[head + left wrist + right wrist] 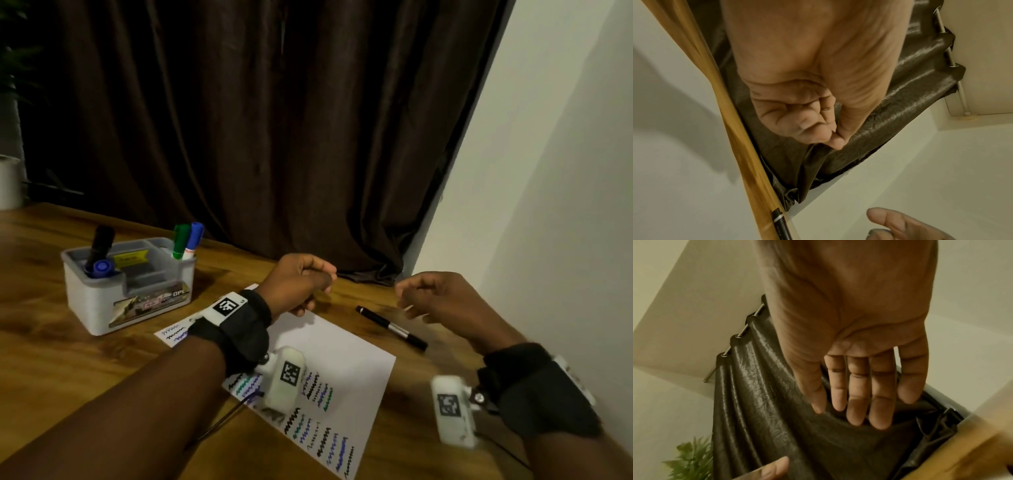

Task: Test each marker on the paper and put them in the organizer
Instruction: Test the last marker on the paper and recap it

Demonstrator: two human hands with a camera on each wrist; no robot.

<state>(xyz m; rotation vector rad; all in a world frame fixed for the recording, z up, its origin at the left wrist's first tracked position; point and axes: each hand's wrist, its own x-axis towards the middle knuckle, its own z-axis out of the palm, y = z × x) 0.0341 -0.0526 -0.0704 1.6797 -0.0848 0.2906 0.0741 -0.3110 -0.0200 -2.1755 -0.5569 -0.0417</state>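
Flanking black marker (pixel 391 327), empty hands

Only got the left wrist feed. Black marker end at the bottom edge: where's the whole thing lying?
Observer: The loose black marker lies on the table, just right of the paper; neither hand touches it.
Operator: Right hand grip?
Observer: The right hand holds nothing; its wrist view shows the fingers nearly straight.
Operator: Organizer?
Observer: The organizer stands left of the paper. It holds a dark marker and a blue-capped marker at front left, a green marker and a blue marker at back right.
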